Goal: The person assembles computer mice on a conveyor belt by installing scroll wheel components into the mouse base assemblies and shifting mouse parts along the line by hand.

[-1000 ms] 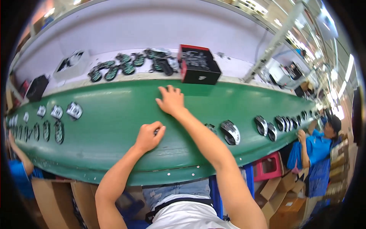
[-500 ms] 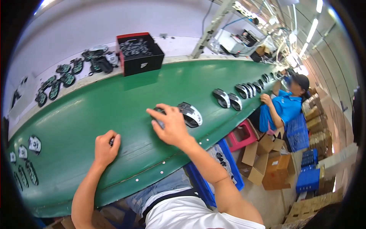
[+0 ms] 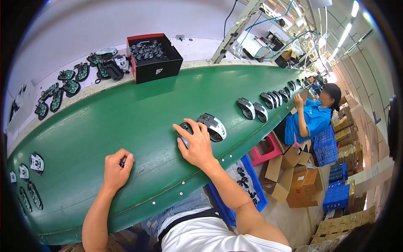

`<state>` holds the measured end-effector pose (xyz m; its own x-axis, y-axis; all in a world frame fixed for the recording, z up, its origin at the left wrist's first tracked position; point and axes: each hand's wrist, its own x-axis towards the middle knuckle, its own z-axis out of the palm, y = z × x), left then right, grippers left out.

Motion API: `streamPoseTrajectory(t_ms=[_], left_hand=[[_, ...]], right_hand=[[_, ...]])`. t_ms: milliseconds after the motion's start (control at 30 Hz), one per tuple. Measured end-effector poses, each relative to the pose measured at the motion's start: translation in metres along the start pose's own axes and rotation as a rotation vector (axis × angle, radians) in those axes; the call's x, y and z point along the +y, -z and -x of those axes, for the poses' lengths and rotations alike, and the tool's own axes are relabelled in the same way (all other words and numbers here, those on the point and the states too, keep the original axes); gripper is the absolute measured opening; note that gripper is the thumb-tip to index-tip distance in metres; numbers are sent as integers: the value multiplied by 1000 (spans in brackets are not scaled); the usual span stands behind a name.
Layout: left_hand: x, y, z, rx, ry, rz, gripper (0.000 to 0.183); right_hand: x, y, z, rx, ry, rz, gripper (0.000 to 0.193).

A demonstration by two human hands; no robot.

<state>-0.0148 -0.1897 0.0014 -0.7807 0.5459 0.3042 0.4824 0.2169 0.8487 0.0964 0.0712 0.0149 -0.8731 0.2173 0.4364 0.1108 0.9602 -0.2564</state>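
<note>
Taking white-sided mouse (image 3: 215,128) on green belt (image 3: 142,111) as landmark. Just left of it: dark mouse (image 3: 185,126) beneath right hand (image 3: 197,148) — spanned by wide-spread fingers, cannot tell whether firmly gripped; long axis too covered to read. Farther left of white-sided mouse and closer to near belt edge: left hand (image 3: 117,171), curled tight around 1 small dark piece (image 3: 122,162) — well apart from dark mouse. Beyond white-sided mouse, leftward: black box (image 3: 145,75) of dark parts (image 3: 147,51).
</note>
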Motion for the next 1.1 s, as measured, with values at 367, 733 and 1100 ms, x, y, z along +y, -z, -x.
streamPoseTrajectory(t_ms=[367,733,1100], left_hand=[[-3,-2,5,-4,-9,-12,19],[-3,-3,8,-25,-15,-1,17],[-1,-3,6,-32,-61,85,16]], right_hand=[[19,10,-7,-46,47,-142,45],[18,5,-8,-17,44,-165,49],[17,19,8,-48,-80,-171,48]])
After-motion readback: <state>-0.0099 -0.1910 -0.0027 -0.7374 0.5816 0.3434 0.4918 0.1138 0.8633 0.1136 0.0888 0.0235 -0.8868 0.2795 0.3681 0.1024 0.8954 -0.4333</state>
